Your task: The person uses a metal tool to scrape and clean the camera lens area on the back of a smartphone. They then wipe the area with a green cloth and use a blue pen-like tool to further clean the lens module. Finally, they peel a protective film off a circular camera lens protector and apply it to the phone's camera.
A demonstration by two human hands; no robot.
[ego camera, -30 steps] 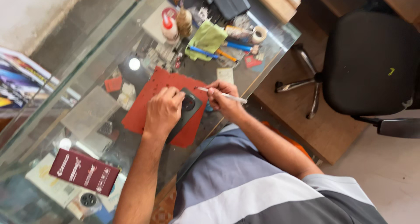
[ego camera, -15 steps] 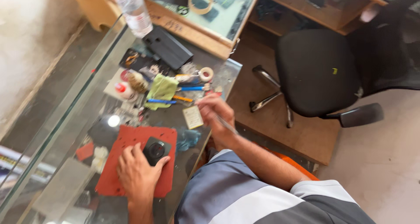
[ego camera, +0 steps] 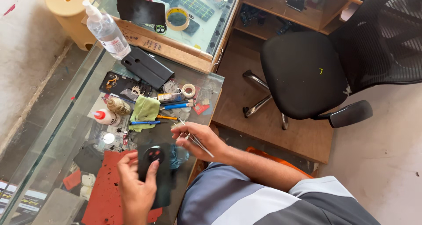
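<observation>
From the head view I see my left hand (ego camera: pixel 137 187) closed around a dark rectangular phone with a round camera ring on its back (ego camera: pixel 154 161), thumb across the face and fingers wrapped under it, so the lower half of the phone is smeared by motion blur and hard to read. It sits above the red rubber work mat (ego camera: pixel 105 194) on the glass-topped counter (ego camera: pixel 57 132), and I cannot tell whether it touches the mat or hangs just clear. My right hand (ego camera: pixel 198 139) pinches a pair of thin silver tweezers (ego camera: pixel 195 138) between thumb and forefinger, the tips pointing up and left; whether anything is caught in the tips is too small to make out. Just beyond that hand lie a blue-handled screwdriver (ego camera: pixel 176 106), a crumpled green cloth (ego camera: pixel 146 109), a small roll of white tape (ego camera: pixel 189 90) and a white glue bottle with a red cap (ego camera: pixel 105 116). A clear pump bottle (ego camera: pixel 105 30) stands at the far edge, beside a black folded phone case (ego camera: pixel 147 67). The black office chair (ego camera: pixel 307 71) is cut off at the right
</observation>
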